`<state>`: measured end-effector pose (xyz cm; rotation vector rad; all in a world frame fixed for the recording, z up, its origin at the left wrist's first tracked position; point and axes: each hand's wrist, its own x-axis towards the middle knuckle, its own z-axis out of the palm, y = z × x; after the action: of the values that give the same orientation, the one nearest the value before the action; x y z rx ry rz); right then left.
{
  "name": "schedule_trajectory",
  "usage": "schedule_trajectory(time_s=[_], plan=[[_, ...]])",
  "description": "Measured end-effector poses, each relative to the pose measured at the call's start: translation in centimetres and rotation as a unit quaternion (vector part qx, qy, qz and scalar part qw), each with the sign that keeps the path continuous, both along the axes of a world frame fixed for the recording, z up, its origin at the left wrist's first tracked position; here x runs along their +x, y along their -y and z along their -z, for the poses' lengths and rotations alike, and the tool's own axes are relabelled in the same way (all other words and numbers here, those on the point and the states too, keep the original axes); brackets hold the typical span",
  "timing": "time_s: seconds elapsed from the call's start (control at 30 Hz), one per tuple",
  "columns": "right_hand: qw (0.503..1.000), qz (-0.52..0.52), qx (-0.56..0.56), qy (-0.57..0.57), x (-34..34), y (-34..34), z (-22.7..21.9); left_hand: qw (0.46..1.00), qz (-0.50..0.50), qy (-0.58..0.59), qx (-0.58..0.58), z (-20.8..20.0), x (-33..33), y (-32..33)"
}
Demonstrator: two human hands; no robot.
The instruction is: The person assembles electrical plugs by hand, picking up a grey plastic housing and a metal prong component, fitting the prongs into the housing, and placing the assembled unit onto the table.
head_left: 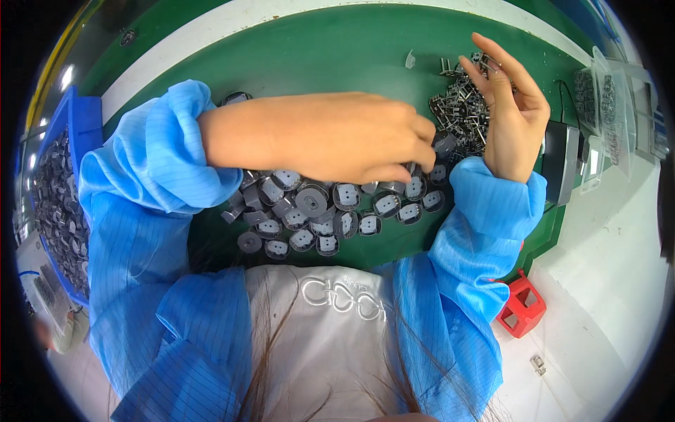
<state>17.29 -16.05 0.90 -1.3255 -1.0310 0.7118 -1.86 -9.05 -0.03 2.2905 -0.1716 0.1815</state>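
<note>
My left hand reaches across from the left, back up, over a heap of grey plastic parts. Its fingers curl down and its thumb points right; whatever lies between them is mostly hidden. These grey rounded plastic parts lie in a loose heap, many showing a pale face with small holes. At the right, my right hand is raised beside a pile of small metal pin parts. A small metal pin part sits between its thumb and fingertips.
A blue bin full of dark grey parts stands at the left. Right of the green work surface are a dark box-shaped device and clear plastic bags or containers of small parts. A red plastic stool or holder is lower right.
</note>
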Motion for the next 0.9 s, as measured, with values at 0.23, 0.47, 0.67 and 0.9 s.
schedule_trajectory(time_s=[0.23,0.47,0.67,0.9], plan=[[0.984,-0.071,-0.039,-0.162,0.2,0.4,-0.1,0.992,-0.120,0.007,0.047,-0.2,1.2,-2.6],[0.999,0.002,-0.032,-0.006,-1.5,0.3,-0.2,0.980,-0.197,-0.022,-0.032,-2.3,0.8,-6.0],[0.966,-0.009,-0.065,0.249,-1.9,0.6,-0.4,0.981,-0.162,0.007,-0.108,-2.5,0.6,-6.0],[0.964,-0.194,0.003,0.180,-1.9,0.9,-1.1,0.954,-0.131,-0.013,-0.269,-2.0,0.6,-4.1]])
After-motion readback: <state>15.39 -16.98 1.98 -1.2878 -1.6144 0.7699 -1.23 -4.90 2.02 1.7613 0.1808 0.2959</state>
